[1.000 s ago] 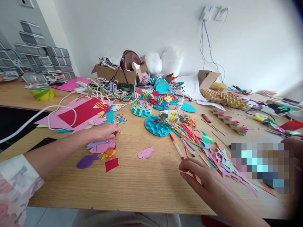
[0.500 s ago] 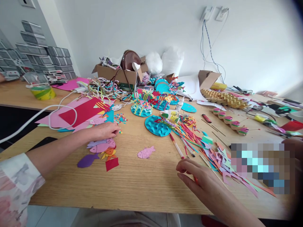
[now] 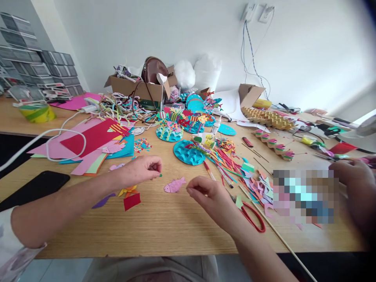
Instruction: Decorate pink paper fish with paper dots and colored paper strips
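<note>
A small green piece (image 3: 160,175) shows at the fingertips of my left hand (image 3: 147,169), which is pinched above the table just left of a pink paper fish (image 3: 174,185). The fish lies flat with its head to the left. My right hand (image 3: 204,190) is curled beside the fish's tail, thumb and fingers together; whatever it may hold is too small to make out. Beneath my left wrist lie an orange paper shape (image 3: 128,190), a red paper piece (image 3: 132,201) and a purple paper fish (image 3: 103,200), partly covered by the arm.
Red-handled scissors (image 3: 255,217) and a long stick (image 3: 282,239) lie by my right forearm. A blue wavy disc (image 3: 189,152) is behind the fish, with paper scraps (image 3: 261,188) to its right. A black phone (image 3: 35,188) rests at left. Another person's hand (image 3: 349,172) is at right.
My left hand has moved right from the paper pile, now with a green piece. My right hand has moved left to the fish, and the red-handled scissors now show. The view has shifted slightly.
</note>
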Demonstrator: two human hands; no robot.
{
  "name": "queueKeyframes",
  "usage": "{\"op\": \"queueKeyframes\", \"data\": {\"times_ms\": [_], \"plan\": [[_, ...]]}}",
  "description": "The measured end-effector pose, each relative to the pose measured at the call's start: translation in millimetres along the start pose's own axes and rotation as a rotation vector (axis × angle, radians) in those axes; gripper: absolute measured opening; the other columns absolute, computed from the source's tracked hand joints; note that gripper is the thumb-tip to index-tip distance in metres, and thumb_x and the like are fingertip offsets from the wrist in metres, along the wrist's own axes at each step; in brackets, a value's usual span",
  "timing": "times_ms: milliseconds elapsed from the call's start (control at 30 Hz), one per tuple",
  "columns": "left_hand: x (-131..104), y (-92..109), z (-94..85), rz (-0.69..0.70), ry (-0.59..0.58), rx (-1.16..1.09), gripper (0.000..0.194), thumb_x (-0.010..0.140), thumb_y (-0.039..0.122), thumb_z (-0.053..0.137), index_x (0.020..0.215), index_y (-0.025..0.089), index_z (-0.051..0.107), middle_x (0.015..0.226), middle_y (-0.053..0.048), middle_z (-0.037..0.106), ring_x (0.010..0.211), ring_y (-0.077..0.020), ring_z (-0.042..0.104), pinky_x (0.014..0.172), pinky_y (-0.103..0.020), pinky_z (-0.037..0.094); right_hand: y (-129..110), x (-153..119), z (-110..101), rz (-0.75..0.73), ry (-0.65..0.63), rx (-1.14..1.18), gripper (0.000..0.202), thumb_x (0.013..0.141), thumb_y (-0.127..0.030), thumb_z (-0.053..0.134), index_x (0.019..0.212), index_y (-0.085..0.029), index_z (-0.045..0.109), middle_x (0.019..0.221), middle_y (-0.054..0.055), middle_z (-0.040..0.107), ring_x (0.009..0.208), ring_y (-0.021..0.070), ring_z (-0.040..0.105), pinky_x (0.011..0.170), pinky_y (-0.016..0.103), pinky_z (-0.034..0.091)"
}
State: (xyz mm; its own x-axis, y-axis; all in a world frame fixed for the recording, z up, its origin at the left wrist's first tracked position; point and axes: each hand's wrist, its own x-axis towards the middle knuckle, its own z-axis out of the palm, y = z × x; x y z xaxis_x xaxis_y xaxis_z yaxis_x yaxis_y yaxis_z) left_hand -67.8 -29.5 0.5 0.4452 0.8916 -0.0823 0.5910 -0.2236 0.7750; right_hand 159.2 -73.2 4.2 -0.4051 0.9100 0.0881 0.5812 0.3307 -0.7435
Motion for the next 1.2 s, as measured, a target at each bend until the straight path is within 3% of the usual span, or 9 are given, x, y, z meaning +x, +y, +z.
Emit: {"op": "queueKeyframes", "data": {"times_ms": [167, 333, 800, 967, 1100, 1200], "plan": [[1.7, 1.2, 16.7, -0.004, 0.018, -0.049, 0.003, 0.068, 0.017, 0.047, 0.069, 0.019, 0.046, 0.06, 0.005, 0.049, 0.057, -0.0096, 0.048, 0.052, -0.02, 0.038, 4.5, 29.1, 21.7, 0.04, -0.018, 0.183, 0.01, 0.074, -0.016, 0.05, 0.067, -0.017, 0.057, 0.06, -0.003, 0.054, 0.056, 0.0086, 0.048, 0.051, 0.019, 0.034], [4.9, -7.0, 22.6, 0.009, 0.052, -0.047, 0.004, 0.067, 0.017, 0.048, 0.07, 0.019, 0.045, 0.059, 0.005, 0.049, 0.056, -0.0096, 0.047, 0.051, -0.02, 0.037, 8.3, 42.1, 32.1, 0.05, -0.047, 0.167, 0.006, 0.072, -0.015, 0.053, 0.069, -0.016, 0.059, 0.06, -0.003, 0.055, 0.053, 0.0076, 0.045, 0.047, 0.018, 0.032], [7.5, -2.2, 28.9, -0.005, 0.051, -0.09, 0.006, 0.066, 0.018, 0.052, 0.065, 0.018, 0.046, 0.054, 0.007, 0.044, 0.052, -0.0084, 0.041, 0.048, -0.019, 0.033, 7.1, 50.3, 36.5, 0.052, -0.143, 0.123, 0.01, 0.069, -0.011, 0.049, 0.065, -0.016, 0.057, 0.053, -0.004, 0.052, 0.048, 0.0068, 0.043, 0.043, 0.017, 0.028], [9.5, -7.3, 31.2, 0.028, 0.059, -0.101, 0.005, 0.067, 0.018, 0.053, 0.066, 0.017, 0.048, 0.058, 0.006, 0.048, 0.056, -0.0093, 0.045, 0.05, -0.02, 0.034, 0.8, 49.3, 34.1, 0.076, -0.181, 0.085, 0.012, 0.069, -0.009, 0.048, 0.064, -0.015, 0.057, 0.054, -0.004, 0.053, 0.048, 0.0068, 0.043, 0.044, 0.018, 0.027], [4.6, -6.0, 31.0, 0.022, 0.073, 0.04, 0.002, 0.071, 0.015, 0.052, 0.072, 0.017, 0.053, 0.064, 0.004, 0.053, 0.061, -0.0109, 0.049, 0.054, -0.021, 0.037, 1.8, 51.3, 28.4, 0.054, -0.2, -0.036, 0.013, 0.07, -0.009, 0.048, 0.067, -0.015, 0.059, 0.056, -0.003, 0.054, 0.051, 0.0078, 0.044, 0.046, 0.018, 0.028], [-5.6, -6.2, 33.6, 0.14, 0.057, 0.32, 0.013, 0.078, 0.01, 0.046, 0.076, 0.016, 0.058, 0.074, -0.001, 0.058, 0.072, -0.0141, 0.052, 0.064, -0.025, 0.04, 3.1, 54.3, 22.1, 0.033, -0.231, -0.216, 0.015, 0.07, -0.009, 0.047, 0.069, -0.014, 0.061, 0.06, -0.001, 0.057, 0.053, 0.0088, 0.045, 0.047, 0.02, 0.028]]}}
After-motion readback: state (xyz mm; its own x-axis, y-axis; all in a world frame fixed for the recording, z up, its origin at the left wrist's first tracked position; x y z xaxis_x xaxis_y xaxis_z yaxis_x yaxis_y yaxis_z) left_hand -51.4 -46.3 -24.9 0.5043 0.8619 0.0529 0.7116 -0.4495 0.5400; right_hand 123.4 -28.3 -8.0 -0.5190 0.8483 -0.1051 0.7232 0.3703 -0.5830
